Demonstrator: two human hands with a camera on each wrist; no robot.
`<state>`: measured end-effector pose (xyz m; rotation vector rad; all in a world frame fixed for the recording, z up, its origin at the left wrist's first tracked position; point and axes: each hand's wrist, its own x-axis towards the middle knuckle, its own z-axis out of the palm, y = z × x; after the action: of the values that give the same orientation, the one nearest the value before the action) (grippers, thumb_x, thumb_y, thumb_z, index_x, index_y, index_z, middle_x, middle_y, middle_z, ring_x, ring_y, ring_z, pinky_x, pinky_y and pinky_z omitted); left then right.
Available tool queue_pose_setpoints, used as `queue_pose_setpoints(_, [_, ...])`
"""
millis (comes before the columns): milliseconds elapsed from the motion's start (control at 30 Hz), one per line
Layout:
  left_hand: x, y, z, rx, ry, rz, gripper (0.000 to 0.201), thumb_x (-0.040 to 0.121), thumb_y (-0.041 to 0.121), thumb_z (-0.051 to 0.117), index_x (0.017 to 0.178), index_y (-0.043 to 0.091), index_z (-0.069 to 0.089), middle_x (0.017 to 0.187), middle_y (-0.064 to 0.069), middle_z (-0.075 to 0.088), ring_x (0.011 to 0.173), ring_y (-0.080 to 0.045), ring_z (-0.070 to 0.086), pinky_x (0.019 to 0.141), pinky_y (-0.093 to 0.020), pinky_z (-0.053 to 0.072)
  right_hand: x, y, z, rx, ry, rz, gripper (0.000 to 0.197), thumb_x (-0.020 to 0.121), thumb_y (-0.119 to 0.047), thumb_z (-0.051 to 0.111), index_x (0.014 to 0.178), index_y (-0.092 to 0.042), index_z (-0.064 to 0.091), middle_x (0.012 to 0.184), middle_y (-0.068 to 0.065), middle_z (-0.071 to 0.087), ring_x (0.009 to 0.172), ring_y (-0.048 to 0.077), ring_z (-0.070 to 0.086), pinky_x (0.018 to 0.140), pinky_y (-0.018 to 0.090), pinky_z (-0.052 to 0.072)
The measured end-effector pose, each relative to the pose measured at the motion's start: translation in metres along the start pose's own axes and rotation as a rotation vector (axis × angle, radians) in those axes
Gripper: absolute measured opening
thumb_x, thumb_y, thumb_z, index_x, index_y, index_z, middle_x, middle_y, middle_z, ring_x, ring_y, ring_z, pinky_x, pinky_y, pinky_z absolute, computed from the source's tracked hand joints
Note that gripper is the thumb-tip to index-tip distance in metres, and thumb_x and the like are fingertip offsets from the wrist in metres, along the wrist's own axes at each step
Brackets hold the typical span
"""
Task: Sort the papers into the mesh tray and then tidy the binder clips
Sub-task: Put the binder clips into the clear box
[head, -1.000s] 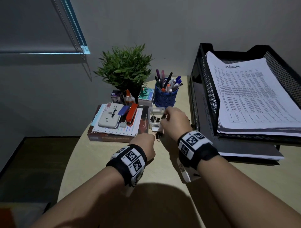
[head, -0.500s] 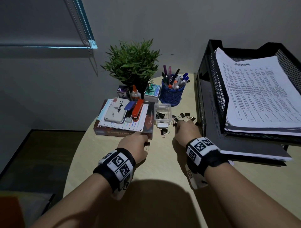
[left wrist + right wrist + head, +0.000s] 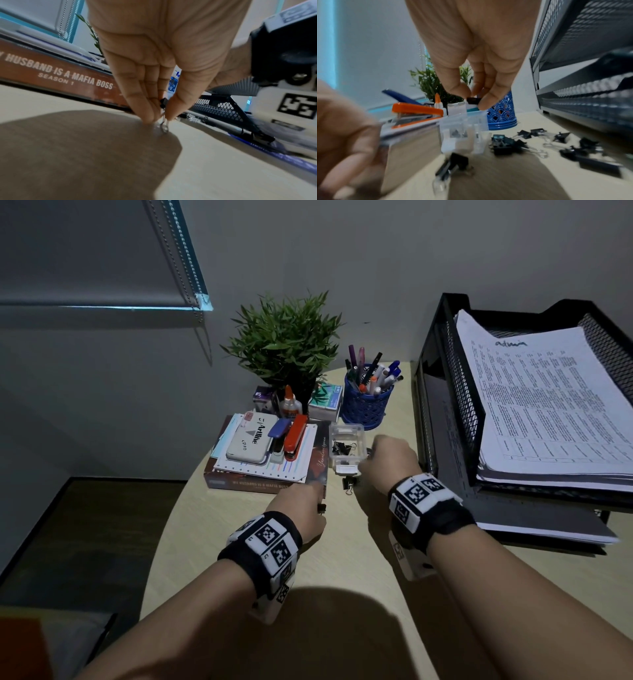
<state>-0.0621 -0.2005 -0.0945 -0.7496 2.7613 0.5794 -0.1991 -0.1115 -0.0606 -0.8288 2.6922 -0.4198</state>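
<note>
Pinching one binder clip (image 3: pixel 473 100) in right hand (image 3: pixel 471 54) fingers directly above clear box (image 3: pixel 464 129) at far worktop centre; left hand (image 3: pixel 159 60) fingers pinching second clip (image 3: pixel 163 106) nearer, left of box.

- In the head view the right hand (image 3: pixel 390 460) covers the loose binder clips (image 3: pixel 539 143) lying between the clear plastic box (image 3: pixel 346 448) and the mesh tray (image 3: pixel 442 392).
- The left hand (image 3: pixel 301 508) hides all but a dark speck of the binder clip (image 3: pixel 163 106) it pinches.
- The book's spine title (image 3: pixel 56 73) is cut off at the left edge of the left wrist view.
- The small black clip (image 3: pixel 472 100) pinched by the right hand is half covered by fingertips (image 3: pixel 486 102).
- The nearest clip (image 3: pixel 452 167) in the right wrist view is smeared by blur.
- The print on the papers (image 3: pixel 548 402) is too small to read.
</note>
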Motion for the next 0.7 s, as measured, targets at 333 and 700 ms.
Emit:
queue_pose_setpoints(333, [0.019,0.028,-0.047,-0.189,0.246,0.037,0.007,0.081,0.016,0.058,0.086,0.017,0.054,0.08,0.001,0.062,0.077,-0.02,0.059,0.069,-0.032,0.05,0.009,0.004,-0.003,0.247,0.069,-0.064,0.015,0.092,-0.017,0.046,0.084,-0.01,0.056,0.09,0.01,0.064,0.083,0.028,0.058,0.071,0.033,0.046])
queue_pose_setpoints(700, [0.056,0.034,-0.046,-0.108,0.263,0.024,0.014,0.081,0.007,0.053,0.077,0.021,0.054,0.086,0.001,0.062,0.084,-0.022,0.06,0.072,-0.032,0.049,-0.005,0.028,0.033,-0.062,-0.145,-0.282,0.036,0.089,-0.008,0.051,0.121,-0.021,0.061,0.12,0.01,0.06,0.109,0.028,0.057,0.088,0.033,0.046])
